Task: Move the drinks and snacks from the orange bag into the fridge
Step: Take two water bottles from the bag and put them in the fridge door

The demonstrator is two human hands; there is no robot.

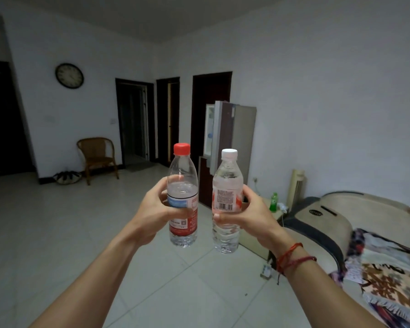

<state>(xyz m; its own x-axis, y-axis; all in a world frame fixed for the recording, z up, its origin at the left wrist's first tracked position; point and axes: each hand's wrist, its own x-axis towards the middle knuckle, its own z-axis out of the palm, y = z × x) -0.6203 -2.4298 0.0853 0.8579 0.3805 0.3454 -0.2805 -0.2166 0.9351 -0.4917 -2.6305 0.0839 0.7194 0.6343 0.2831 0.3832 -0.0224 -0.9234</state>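
Left hand (152, 216): closed round the middle of the red-capped bottle (182, 185), fingers curled over the label and showing through the clear plastic; the bottle is held upright in the air, clear of any surface.
Right hand (253, 216): closed round the white-capped bottle (227, 183), thumb laid across the front just below the barcode and the other fingers wrapped behind; this bottle is also upright and held up.
Red-capped bottle: clear plastic with a red and blue label; the water line sits below the shoulder; the base hangs free under the hand.
White-capped bottle: clear and ribbed, with a white and red label that has a barcode facing the camera.
Bottles together: side by side at about the same height, just beside each other with a narrow gap, not touching.
Right wrist: red string bracelet (291, 256) looped round it.
Fridge (232, 136): against the far wall, well apart from the hands and behind the bottles in this view; its upper door stands open and shows a white inside.
Bed (341, 214): at the right, with a patterned blanket (388, 280) on it.
Green bottle (274, 202): on a low cabinet between the fridge and the bed.
Far left: wicker chair (97, 157) by the wall, round clock (69, 75) above it.
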